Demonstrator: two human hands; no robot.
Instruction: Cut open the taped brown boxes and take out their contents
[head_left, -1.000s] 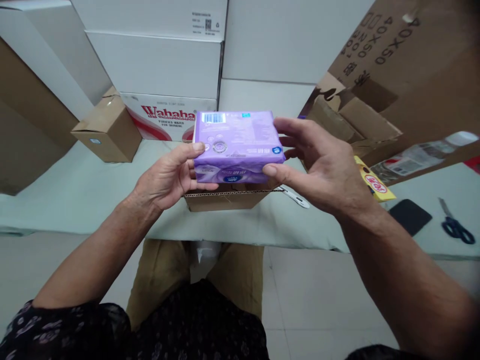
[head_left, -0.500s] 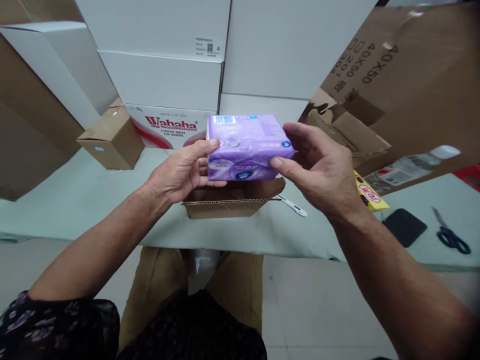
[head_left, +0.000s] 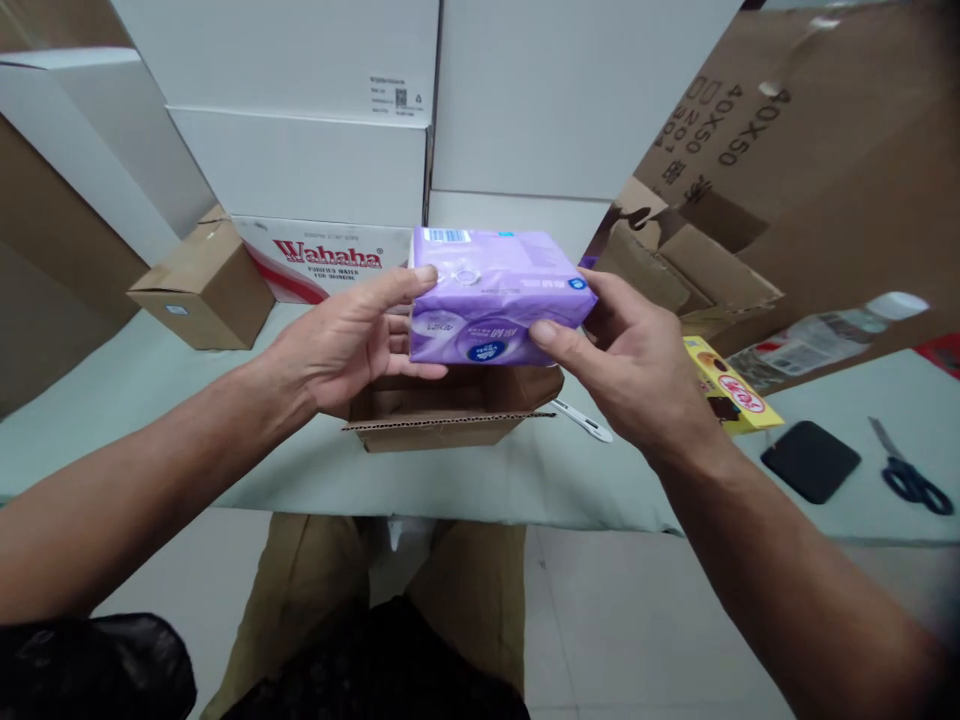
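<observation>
A purple pack of tissues [head_left: 487, 300] is held level between both hands, above an open cardboard box [head_left: 442, 432] on the table. My left hand [head_left: 360, 335] grips its left end, thumb on the top face and fingers beneath. At the right end my right hand [head_left: 630, 355] is closed on it, thumb on the front face and fingers behind, partly hidden. The box's flaps are folded outward and its visible inside is bare brown card. Just right of the box lies a white utility knife [head_left: 583, 420], its near end showing.
White cartons [head_left: 300, 165] are stacked behind, with a Wahaba-type water carton [head_left: 322, 262] at the bottom. A small closed box [head_left: 206, 285] stands left. To the right are a yellow packet [head_left: 739, 395], a plastic bottle [head_left: 832, 335], a black pad [head_left: 810, 461] and scissors [head_left: 909, 475].
The tissue pack stays in both hands above the box, and the right grip has shifted slightly. The camera view has moved a little, so the surroundings appear displaced.
</observation>
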